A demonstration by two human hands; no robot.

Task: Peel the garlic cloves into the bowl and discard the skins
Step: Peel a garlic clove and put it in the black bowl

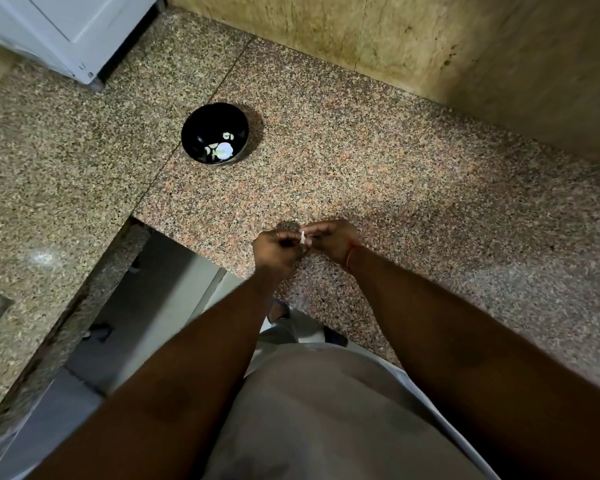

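A small white garlic clove is pinched between the fingertips of both hands, just above the near part of the speckled granite counter. My left hand and my right hand are closed around it, fingers touching; most of the clove is hidden. A black bowl stands further back and to the left on the counter, holding a few pale garlic pieces at its bottom.
A white appliance stands at the back left corner. A stained beige wall runs behind and to the right. The counter edge drops to a floor gap at my left.
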